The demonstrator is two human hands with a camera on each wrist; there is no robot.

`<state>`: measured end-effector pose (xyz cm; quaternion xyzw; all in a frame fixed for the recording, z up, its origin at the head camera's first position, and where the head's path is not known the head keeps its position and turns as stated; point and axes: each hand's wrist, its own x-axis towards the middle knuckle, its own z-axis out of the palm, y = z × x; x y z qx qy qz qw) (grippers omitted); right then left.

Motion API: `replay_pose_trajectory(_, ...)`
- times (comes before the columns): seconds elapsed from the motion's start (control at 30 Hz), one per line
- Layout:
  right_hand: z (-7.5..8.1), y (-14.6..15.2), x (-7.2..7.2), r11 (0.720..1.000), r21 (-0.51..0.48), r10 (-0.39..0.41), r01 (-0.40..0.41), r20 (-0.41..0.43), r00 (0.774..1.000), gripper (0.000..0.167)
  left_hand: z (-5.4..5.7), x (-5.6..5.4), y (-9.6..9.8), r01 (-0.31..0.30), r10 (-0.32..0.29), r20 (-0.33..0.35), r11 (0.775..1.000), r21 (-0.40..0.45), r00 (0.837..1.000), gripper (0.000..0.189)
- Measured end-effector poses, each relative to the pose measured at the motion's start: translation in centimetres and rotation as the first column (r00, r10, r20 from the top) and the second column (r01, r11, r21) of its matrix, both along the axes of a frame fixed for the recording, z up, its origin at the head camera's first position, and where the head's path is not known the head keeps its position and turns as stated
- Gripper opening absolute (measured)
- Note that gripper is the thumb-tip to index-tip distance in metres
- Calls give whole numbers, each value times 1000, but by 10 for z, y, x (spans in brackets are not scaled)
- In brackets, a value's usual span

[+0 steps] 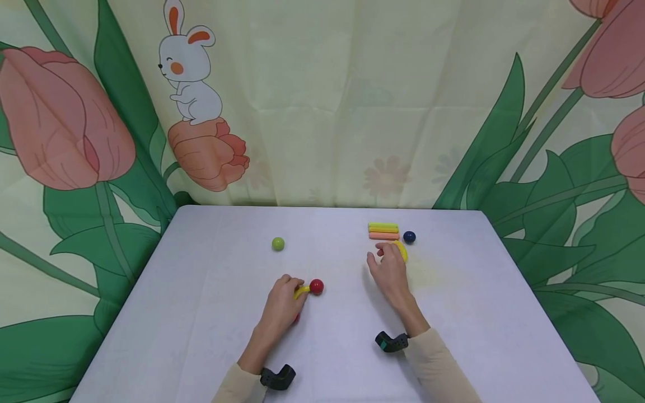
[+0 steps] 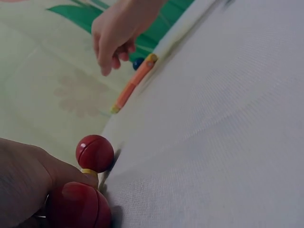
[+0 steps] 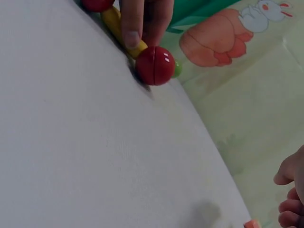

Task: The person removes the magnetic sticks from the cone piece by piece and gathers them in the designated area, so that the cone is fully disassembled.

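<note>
My left hand (image 1: 283, 302) pinches a yellow curved stick (image 3: 113, 23) low over the white table. A red ball (image 1: 316, 287) sits at one end of the stick, and a second red ball (image 2: 78, 206) is at its other end, mostly hidden by the hand in the head view. Farther right, my right hand (image 1: 390, 271) hovers with loosely bent fingers, and nothing shows in its grasp. Just beyond its fingertips lies another yellow curved piece (image 1: 402, 252), partly covered by the hand in the head view.
Behind the right hand, yellow sticks (image 1: 383, 226) and an orange stick (image 1: 384, 236) lie side by side. A dark blue ball (image 1: 410, 237) rests beside them. Toward the back left is a green ball (image 1: 278, 244). A printed curtain (image 1: 322, 112) hangs behind the table (image 1: 201, 336).
</note>
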<state>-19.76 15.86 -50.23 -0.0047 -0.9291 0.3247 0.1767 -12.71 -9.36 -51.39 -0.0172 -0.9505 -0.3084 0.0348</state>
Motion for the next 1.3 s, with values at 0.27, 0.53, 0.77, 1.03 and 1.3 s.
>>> replay_pose_trajectory(0.27,-3,-16,11,984,-36,175,-177,-50,983,33,-3,-6,2,10,-11,11,998,55,1000,25)
replay_pose_trajectory(0.53,-11,-26,22,949,-46,313,-311,37,949,42,-3,-12,8,7,-9,29,996,87,1000,26)
replay_pose_trajectory(0.77,-16,-36,29,905,-61,426,-422,141,894,51,-3,-16,15,25,-28,26,991,129,999,27)
replay_pose_trajectory(1.03,-21,-49,32,877,-50,479,-478,166,862,49,-8,-19,14,40,-39,-11,986,160,999,24)
replay_pose_trajectory(1.3,-25,-54,32,868,-39,494,-494,147,857,43,-8,-18,13,44,-43,-10,985,169,999,24)
